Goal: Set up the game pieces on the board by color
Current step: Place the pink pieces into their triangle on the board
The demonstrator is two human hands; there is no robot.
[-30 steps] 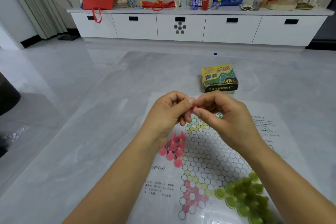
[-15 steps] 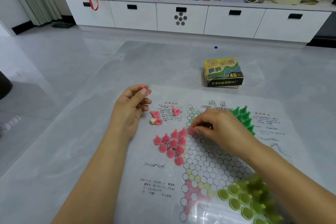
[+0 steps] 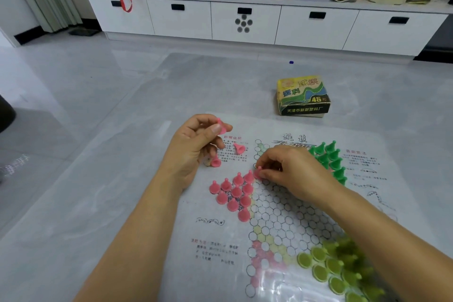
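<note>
— What did you make of it, from where you stood?

— The printed plastic game sheet with its star of hexagonal cells (image 3: 282, 206) lay flat on the grey tiled floor (image 3: 98, 117), its long axis running away from the person toward the white drawer unit (image 3: 245, 19). The pink point of the star sat to the left of centre, so that was the side the next piece had to go.

— And the pieces?

— The cluster of small pink cone-shaped plastic pieces (image 3: 232, 191) stood upright there, close together. The dark green cones (image 3: 331, 159) filled the far right point, the pale yellow-green ones (image 3: 338, 270) the near right.

— Which hand was nearer?

— The right hand (image 3: 291, 174). It was closed in a pinch on one pink piece (image 3: 257, 172), right at the upper edge of the pink cluster. The left hand (image 3: 193, 149) was curled shut around another pink cone (image 3: 220, 122) at its fingertips, hovering above two loose pink pieces (image 3: 228, 154) lying tipped on the printed text. I'd judge those spares would be fed across rightward.

— Different from a moment before?

— Yes. A second earlier both hands met high over the sheet, fingertips together. Then they parted and dropped, the right going down to the cluster, the left drawing off to the side.
</note>
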